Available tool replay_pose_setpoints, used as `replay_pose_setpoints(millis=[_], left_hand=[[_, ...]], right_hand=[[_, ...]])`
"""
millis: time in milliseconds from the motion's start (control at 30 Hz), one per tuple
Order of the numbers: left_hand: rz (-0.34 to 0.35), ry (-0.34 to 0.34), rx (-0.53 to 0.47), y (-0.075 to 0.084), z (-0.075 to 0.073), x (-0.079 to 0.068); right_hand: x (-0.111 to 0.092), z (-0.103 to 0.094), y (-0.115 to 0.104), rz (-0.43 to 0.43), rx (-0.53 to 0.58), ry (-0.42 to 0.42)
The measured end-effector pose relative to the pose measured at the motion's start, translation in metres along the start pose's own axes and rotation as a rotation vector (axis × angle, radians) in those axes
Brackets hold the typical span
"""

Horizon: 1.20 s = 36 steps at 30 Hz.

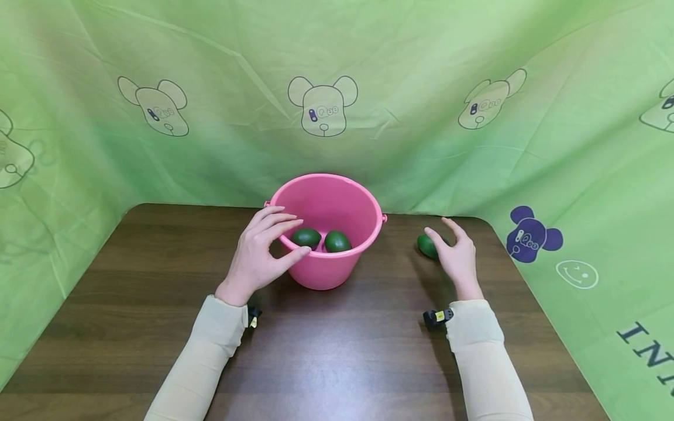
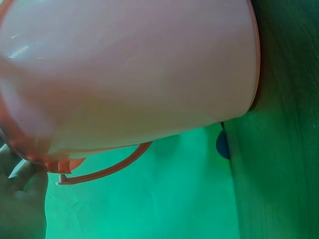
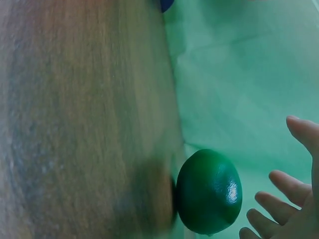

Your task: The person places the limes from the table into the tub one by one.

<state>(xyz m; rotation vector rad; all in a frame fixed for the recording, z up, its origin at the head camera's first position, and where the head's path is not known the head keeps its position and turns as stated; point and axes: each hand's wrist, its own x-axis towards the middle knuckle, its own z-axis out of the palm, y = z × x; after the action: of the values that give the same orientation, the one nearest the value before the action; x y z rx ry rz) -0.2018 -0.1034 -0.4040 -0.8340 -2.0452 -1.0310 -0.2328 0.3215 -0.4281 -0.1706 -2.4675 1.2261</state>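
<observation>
A pink bucket (image 1: pixel 322 272) stands upright near the back of the table, with two glossy, dark green, egg-shaped fruits (image 1: pixel 306 237) lying inside it. At its left rim is my left hand (image 1: pixel 260 248), fingers spread and slightly bent, thumb extended over the front edge; whether the skin touches the rim I cannot tell. The bucket's side (image 2: pixel 139 69) fills much of the left wrist view. To the right, another dark green fruit (image 3: pixel 209 191) rests on the table. My right hand (image 1: pixel 459 257) hovers just beside and above it, thumb and fingers apart, a gap showing in the right wrist view.
The brown wooden table (image 1: pixel 337 351) ends at a green printed cloth (image 1: pixel 400 117) hung behind it and along both sides. A curved bucket handle (image 2: pixel 107 172) sticks out beyond the bucket's far side in the left wrist view.
</observation>
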Motion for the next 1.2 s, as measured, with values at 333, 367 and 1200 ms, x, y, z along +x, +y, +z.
replay_pose_setpoints(millis=[333, 367, 1200], left_hand=[[0.002, 0.003, -0.002, 0.002, 0.000, 0.000], [0.001, 0.003, -0.001, 0.002, 0.000, 0.000], [0.000, 0.010, -0.001, 0.006, 0.002, -0.002]], right_hand=[[0.001, -0.004, 0.008, 0.029, -0.035, -0.063], [0.001, -0.004, 0.009, 0.031, -0.037, -0.067], [0.002, -0.003, 0.025, 0.049, -0.092, -0.141]])
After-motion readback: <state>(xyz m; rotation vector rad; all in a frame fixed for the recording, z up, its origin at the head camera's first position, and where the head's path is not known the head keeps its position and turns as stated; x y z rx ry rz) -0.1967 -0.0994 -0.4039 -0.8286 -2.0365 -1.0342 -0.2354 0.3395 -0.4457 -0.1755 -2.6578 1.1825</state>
